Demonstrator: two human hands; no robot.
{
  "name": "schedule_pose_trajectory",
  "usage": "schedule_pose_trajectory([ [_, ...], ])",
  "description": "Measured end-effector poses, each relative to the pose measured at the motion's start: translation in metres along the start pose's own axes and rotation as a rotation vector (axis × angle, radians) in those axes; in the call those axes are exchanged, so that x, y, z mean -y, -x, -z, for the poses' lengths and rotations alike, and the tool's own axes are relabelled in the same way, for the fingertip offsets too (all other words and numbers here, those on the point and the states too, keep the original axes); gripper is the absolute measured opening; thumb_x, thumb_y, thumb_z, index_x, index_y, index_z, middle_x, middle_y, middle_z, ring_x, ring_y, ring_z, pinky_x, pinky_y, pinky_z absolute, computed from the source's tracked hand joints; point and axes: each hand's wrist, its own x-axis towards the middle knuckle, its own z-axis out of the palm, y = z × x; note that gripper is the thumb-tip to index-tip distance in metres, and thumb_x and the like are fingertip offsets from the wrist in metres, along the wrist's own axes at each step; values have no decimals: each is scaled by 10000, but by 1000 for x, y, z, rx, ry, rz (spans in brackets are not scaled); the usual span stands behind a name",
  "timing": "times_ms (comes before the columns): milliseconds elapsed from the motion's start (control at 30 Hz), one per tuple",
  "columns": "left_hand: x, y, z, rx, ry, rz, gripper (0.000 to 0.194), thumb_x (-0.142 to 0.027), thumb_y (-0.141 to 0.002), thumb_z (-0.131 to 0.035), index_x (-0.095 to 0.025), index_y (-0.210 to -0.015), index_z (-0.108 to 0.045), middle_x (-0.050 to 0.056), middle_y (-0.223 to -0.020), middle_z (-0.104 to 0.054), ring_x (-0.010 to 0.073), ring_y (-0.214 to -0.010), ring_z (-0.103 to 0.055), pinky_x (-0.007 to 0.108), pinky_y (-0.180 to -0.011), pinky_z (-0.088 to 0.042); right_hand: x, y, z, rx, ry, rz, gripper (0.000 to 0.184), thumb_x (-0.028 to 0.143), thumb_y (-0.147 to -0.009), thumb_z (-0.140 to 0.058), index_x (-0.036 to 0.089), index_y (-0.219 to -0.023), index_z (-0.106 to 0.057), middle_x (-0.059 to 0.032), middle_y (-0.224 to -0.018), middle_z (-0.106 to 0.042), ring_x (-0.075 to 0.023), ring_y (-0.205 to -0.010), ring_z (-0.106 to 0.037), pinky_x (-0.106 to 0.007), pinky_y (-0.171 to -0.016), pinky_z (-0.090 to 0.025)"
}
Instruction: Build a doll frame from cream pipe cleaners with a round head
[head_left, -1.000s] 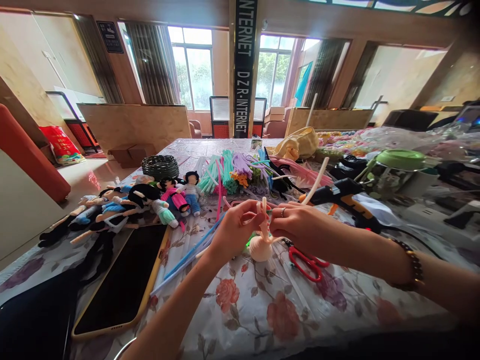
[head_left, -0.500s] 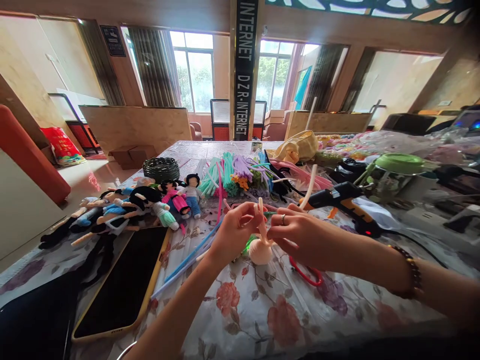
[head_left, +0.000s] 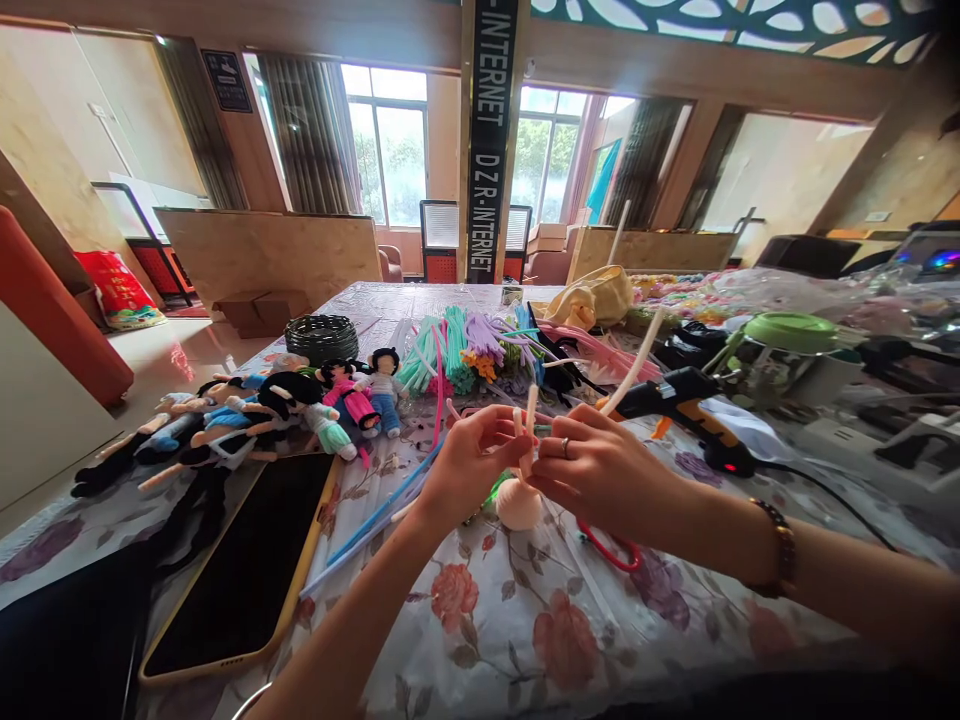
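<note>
Pale cream pipe cleaners (head_left: 532,410) stand upright between my two hands, over a cream coiled ball (head_left: 518,505) close to the tablecloth. My left hand (head_left: 466,465) pinches one short stem between thumb and fingers. From the other side, my right hand (head_left: 604,470), with a ring on it, grips the stem beside it. A longer cream pipe cleaner (head_left: 639,362) sticks up behind the right hand; where it joins is hidden. Below the hands, a red loop (head_left: 611,555) lies on the cloth, and something green (head_left: 495,490) shows beside the ball.
At left lie a phone (head_left: 244,570) in a yellow case and several small dolls (head_left: 247,410). Bundles of coloured pipe cleaners (head_left: 457,350) fill the back middle. A glue gun (head_left: 694,405) with a lit red light and trailing cord lies right, near a green-lidded jar (head_left: 787,345).
The two short stems between my hands now stand more apart at their tops. The longer pipe cleaner behind my right hand has swung up and to the right. My left hand stays nearly still.
</note>
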Motion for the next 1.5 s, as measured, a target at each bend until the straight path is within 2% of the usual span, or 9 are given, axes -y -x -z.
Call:
schedule_pose_trajectory([
  [133, 0, 0, 1, -1, 5, 5, 298, -307, -649, -759, -136, -860, -636, 37, -767, -662, 141, -732, -604, 244, -669, -494, 2, 1, 5, 44, -19, 0, 139, 112, -811, -586, 193, -715, -644, -6, -711, -673, -162, -755, -537, -314, -758, -333],
  [333, 0, -1, 0, -44, 8, -11, 293, -337, -623, -770, -126, -788, -651, 21, -712, -639, 132, -674, -593, 249, -646, -491, 9, 3, 1, -17, -62, -142, 131, 97, -811, -572, 166, -733, -651, -25, -740, -662, -172, -783, -553, -342, -862, -386],
  [433, 0, 0, 0, -49, 16, -11, 289, -339, -625, -769, -123, -773, -646, 18, -710, -628, 129, -670, -585, 254, -646, -497, 13, 4, -1, -46, -59, -174, 144, 64, -804, -563, 156, -745, -655, -25, -758, -667, -186, -845, -565, -379, -971, -350],
  [567, -1, 1, 0, -61, 8, 3, 289, -332, -634, -764, -119, -795, -653, 26, -705, -635, 129, -666, -583, 260, -652, -508, 15, 6, -2, -40, -52, -170, 190, 33, -805, -517, 152, -749, -654, -31, -739, -661, -202, -890, -569, -408, -1015, -328],
  [900, -1, 1, 0, -71, -2, 17, 266, -325, -626, -769, -115, -764, -684, 38, -713, -669, 130, -641, -596, 265, -644, -533, 14, 9, -7, -57, -8, -25, 223, 37, -817, -502, 157, -911, -666, -34, -822, -704, -203, -911, -575, -422, -999, -344],
  [1100, -4, 2, -1, -87, 20, 23, 246, -307, -601, -783, -120, -749, -722, 49, -742, -694, 134, -636, -603, 268, -646, -533, 12, 11, -12, -55, 3, 12, 196, 54, -825, -521, 134, -931, -665, -39, -878, -707, -200, -914, -584, -400, -976, -365],
  [1367, -7, 2, 0, -29, 14, 18, 213, -256, -600, -781, -127, -764, -735, 32, -718, -689, 130, -631, -601, 256, -643, -535, 6, 9, -4, 106, -36, 17, 196, 20, -742, -559, 125, -883, -646, -56, -774, -687, -216, -797, -599, -380, -784, -439],
  [1500, -8, 3, -1, -35, -36, 34, 201, -213, -624, -753, -131, -806, -734, 30, -732, -688, 140, -657, -615, 250, -646, -530, 2, 4, 3, 222, -173, -43, 201, -1, -698, -559, 154, -807, -628, -42, -750, -668, -185, -740, -602, -335, -742, -451],
])
